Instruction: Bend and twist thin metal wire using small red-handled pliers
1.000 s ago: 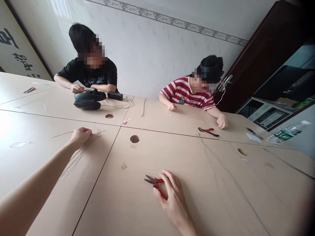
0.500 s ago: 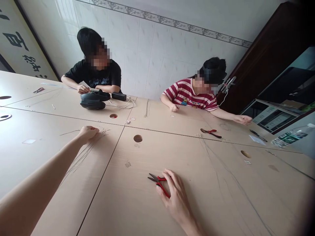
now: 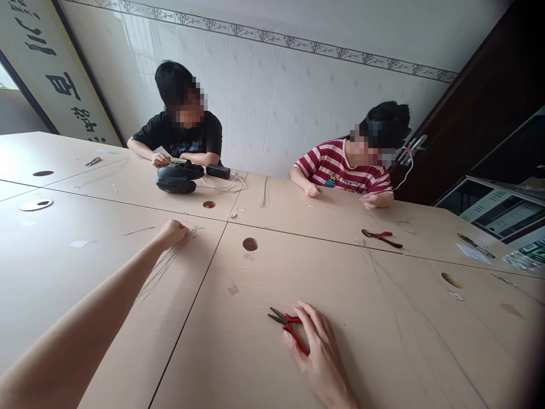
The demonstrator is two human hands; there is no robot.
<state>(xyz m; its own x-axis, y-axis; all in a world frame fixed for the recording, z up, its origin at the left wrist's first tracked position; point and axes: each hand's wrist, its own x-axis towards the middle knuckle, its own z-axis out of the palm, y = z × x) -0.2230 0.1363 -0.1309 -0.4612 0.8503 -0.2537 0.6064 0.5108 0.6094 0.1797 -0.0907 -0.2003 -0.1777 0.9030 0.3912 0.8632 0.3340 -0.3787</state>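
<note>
My left hand (image 3: 172,234) reaches far across the table at left, fingers pinched together at the end of a bundle of thin strands (image 3: 166,264), like fine chains or cords. What sits between its fingertips is too small to make out. Tiny pale pieces (image 3: 196,229) lie at the strand ends just beside it. Nearer to me, my right hand (image 3: 318,341) curls loosely round the red and black handles of a pair of pliers (image 3: 290,327). The pliers rest on the tabletop with their jaws spread, pointing left.
Across the table (image 3: 251,295) sit a person in black (image 3: 198,136) and a person in stripes (image 3: 340,165). More red-handled pliers (image 3: 385,237) and long strands (image 3: 409,312) lie at right. A black device (image 3: 176,179), cable holes (image 3: 250,244) and a bottle (image 3: 528,255) are also there.
The view has shifted, so most things appear farther right. The striped-shirt person's outstretched hand has come in close to the body. My hands keep nearly the same poses.
</note>
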